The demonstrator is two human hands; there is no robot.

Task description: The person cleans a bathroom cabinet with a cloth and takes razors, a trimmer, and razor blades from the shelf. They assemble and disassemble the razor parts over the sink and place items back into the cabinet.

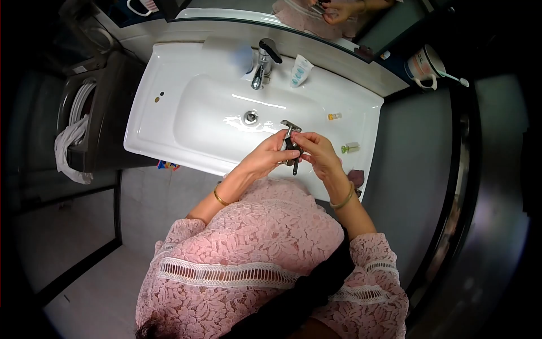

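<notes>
Over the front of the sink, my left hand (270, 153) grips a small T-shaped silver and black tool (291, 125) that looks like a razor. Its silver crosspiece points toward the faucet, and a dark end sticks out below the fingers. From the other side my right hand (318, 153) closes on the same tool, fingertips pinching near its silver neck. The fingers of both hands cover much of its middle.
The white sink (197, 101) has a chrome faucet (261, 65) and drain (250, 117). A white tube (301, 70), small yellow item (335, 116) and green-ended item (350, 148) lie right. A mug (424, 65) holds a toothbrush (454, 78). A washing machine (107, 113) stands left.
</notes>
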